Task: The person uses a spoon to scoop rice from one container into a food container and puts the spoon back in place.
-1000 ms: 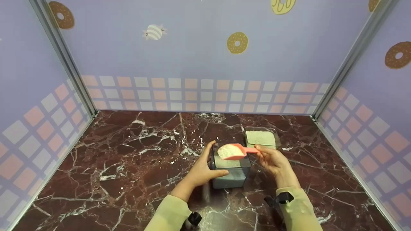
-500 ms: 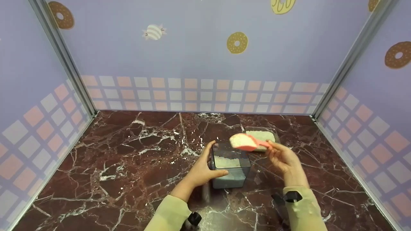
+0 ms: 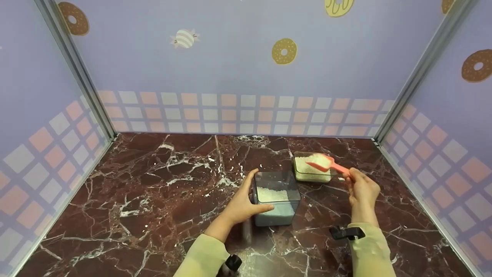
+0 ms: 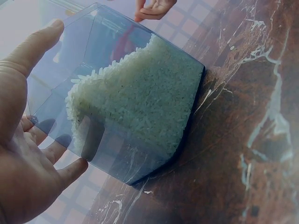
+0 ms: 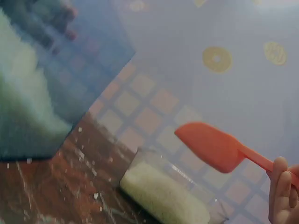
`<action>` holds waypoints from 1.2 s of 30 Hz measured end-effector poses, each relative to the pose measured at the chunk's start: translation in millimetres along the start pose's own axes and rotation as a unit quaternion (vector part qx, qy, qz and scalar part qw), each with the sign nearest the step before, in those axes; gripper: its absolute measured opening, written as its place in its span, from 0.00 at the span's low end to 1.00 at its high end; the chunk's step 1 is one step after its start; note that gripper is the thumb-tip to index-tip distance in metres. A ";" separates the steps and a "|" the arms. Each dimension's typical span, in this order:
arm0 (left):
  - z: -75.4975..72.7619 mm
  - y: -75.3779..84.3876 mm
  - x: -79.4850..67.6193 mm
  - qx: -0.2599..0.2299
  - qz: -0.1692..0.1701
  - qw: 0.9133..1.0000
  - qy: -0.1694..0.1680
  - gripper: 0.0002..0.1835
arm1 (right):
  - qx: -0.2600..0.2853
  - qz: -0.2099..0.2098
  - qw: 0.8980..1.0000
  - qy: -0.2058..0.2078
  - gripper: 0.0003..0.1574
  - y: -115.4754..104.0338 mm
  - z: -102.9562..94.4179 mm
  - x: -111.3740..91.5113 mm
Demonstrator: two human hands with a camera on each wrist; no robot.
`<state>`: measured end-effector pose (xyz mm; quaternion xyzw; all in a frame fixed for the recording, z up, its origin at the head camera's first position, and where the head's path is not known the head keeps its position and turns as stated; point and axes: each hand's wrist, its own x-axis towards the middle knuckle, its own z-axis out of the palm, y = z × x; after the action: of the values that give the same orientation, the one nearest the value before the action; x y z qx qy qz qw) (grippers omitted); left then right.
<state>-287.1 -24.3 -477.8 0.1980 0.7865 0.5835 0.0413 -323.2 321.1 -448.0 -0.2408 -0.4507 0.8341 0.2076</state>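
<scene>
My left hand (image 3: 239,206) grips the left side of a clear bluish square container (image 3: 275,220), thumb on the near wall and a finger at the far rim. White rice (image 4: 135,93) fills its lower part, sloping in the left wrist view. My right hand (image 3: 363,189) pinches the handle of a coral-red scoop (image 5: 210,147). The scoop hangs tilted over a smaller clear rectangular container (image 3: 313,177) of rice, behind and right of the big one. White rice shows at the scoop's bowl in the head view; the right wrist view shows only its outside.
Both containers stand on a dark red marbled tabletop (image 3: 153,215). Small white grains lie scattered left of and behind the big container. Lilac panels (image 3: 230,69) with pink and white checks close off the back and both sides.
My right hand has carried the rice-filled scoop from above the big container rightward and back, over the smaller container. My left hand and both containers stay in place.
</scene>
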 end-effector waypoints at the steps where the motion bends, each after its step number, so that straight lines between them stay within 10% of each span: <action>1: 0.0 0.2 -0.2 0.000 -0.001 1.000 0.000 0.61 | -0.018 -0.021 1.000 0.005 0.21 2.7 0.5 0.3; 9: -0.1 0.5 -0.2 0.007 -0.004 1.000 0.003 0.62 | -0.126 -0.157 0.979 0.021 0.03 14.1 9.0 -3.0; 16: 0.0 0.5 -0.7 0.011 -0.002 1.000 0.003 0.62 | -0.201 -0.264 0.942 0.045 0.13 13.0 7.6 -5.7; 20: -0.2 0.5 -0.5 0.009 -0.002 1.000 0.003 0.62 | -0.283 -0.370 0.883 0.061 0.09 15.6 6.2 -5.6; 27: 0.3 0.8 0.1 -0.001 0.000 1.000 0.001 0.62 | -0.366 -0.556 0.747 0.006 0.05 19.3 8.2 -7.5; 30: 0.3 1.2 -0.1 -0.001 0.001 1.000 0.002 0.61 | -0.386 -0.592 0.708 -0.012 0.05 18.4 9.8 -9.6; 33: 0.5 1.1 -0.2 0.001 0.000 1.000 0.003 0.61 | -0.366 -0.574 0.732 -0.003 0.04 14.3 12.5 -14.4; 36: 0.7 0.6 0.2 0.004 0.001 1.000 0.005 0.62 | -0.265 -0.469 0.842 0.002 0.04 3.0 17.0 -23.2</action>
<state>-286.9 -23.5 -477.4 0.1964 0.7887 0.5815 0.0362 -315.1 295.4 -437.5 -0.0480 -0.7134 0.4853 0.5032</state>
